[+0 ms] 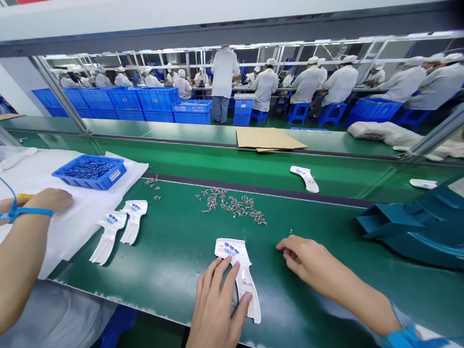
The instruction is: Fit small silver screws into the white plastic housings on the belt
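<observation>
left grip (221, 302): spread on 1 casing (245, 273) | right grip (305, 256): half-curled (contents unclear) | 2 casings (110, 230) leftward

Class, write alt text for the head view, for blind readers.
A person's left hand touches a white, curved plastic piece on a green worktop; their right hand is near scattered small silvery metal parts. A co-worker's hand is near a blue plastic tray.

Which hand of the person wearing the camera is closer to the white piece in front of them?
Left. The left hand lies partly over the white piece, fingers on it; the right hand is apart, off to its right.
</observation>
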The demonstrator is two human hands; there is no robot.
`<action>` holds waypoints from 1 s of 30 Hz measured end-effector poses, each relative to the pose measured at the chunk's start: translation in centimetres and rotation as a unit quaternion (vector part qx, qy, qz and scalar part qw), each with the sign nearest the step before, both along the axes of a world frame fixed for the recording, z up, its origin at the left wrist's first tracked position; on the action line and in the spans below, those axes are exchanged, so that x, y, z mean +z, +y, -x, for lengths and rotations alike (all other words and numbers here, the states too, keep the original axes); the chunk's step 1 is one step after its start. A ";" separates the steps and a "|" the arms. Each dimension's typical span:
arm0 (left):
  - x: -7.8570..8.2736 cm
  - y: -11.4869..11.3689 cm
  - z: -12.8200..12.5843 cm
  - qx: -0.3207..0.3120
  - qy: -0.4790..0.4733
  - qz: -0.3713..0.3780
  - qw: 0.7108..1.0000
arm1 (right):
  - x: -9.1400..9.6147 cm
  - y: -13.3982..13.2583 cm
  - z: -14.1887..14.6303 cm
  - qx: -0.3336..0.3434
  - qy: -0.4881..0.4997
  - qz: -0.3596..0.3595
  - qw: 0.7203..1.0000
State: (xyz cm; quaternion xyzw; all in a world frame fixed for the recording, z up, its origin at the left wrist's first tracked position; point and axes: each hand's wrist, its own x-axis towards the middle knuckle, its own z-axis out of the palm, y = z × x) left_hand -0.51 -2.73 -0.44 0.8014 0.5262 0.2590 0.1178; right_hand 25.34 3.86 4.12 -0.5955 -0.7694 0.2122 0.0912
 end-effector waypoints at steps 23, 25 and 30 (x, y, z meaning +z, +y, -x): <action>0.0 0.0 -0.6 -0.007 0.037 -0.018 0.999 | -1.2 -4.6 8.4 -0.057 0.239 0.054 0.968; -0.3 0.1 -0.5 -0.009 0.038 -0.028 0.999 | -1.1 -4.7 8.6 -0.063 0.237 0.053 0.968; -0.5 0.2 -0.3 -0.016 0.041 -0.027 0.999 | -1.1 -4.8 8.8 -0.063 0.231 0.034 0.970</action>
